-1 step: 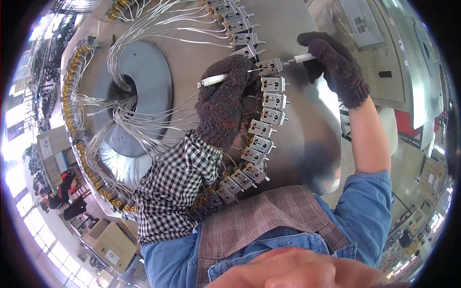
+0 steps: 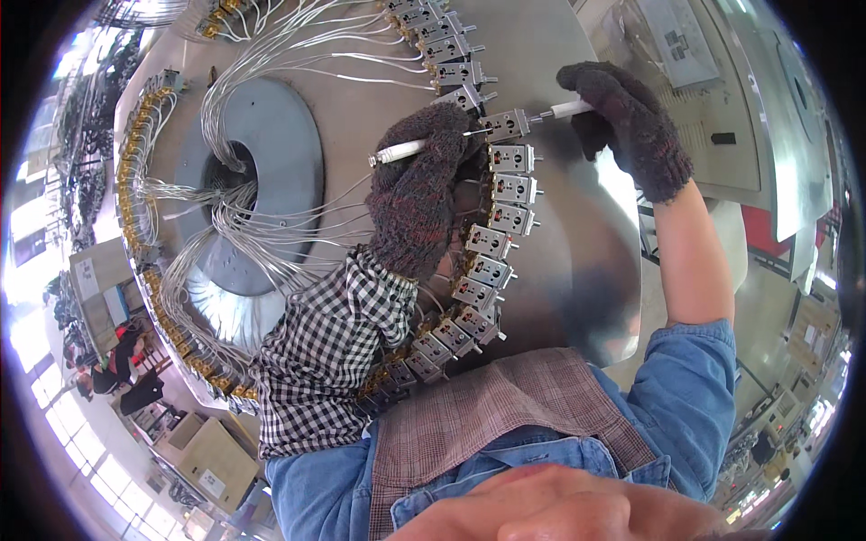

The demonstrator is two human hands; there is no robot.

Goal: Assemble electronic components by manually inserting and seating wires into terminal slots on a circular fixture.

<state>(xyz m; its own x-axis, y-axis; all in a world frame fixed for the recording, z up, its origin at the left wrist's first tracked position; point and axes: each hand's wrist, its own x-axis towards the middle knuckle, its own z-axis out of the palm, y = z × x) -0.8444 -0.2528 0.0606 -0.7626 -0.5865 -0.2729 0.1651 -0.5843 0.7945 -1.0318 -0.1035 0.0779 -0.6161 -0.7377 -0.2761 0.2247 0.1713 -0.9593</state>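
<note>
The left hand (image 2: 417, 194), in a dark knit glove, is clenched around a white tool (image 2: 401, 151) whose blunt end juts out to the left of the fist; its other end is hidden by the glove, right at a small metal block (image 2: 503, 126). The right hand (image 2: 622, 126), gloved the same way, grips a second white tool (image 2: 564, 110) — its thin metal tip touches the right side of that same block. So the block sits between the two hands, in the upper middle of the view.

That block is one in a curved row of blocks (image 2: 494, 243) that runs along a big shiny metal disc (image 2: 586, 270), from the top down towards the person's chest. Thin pale wires (image 2: 271, 225) fan from the blocks to the left and gather into a dark hole in a grey ring (image 2: 289, 153) — a band of brass-coloured fittings (image 2: 135, 207) curves round the disc's left rim.

A checked sleeve cover (image 2: 329, 361) wraps the left forearm; the right forearm is bare up to a blue denim sleeve (image 2: 695, 388). A brownish apron (image 2: 487, 415) shows at the lower edge.
</note>
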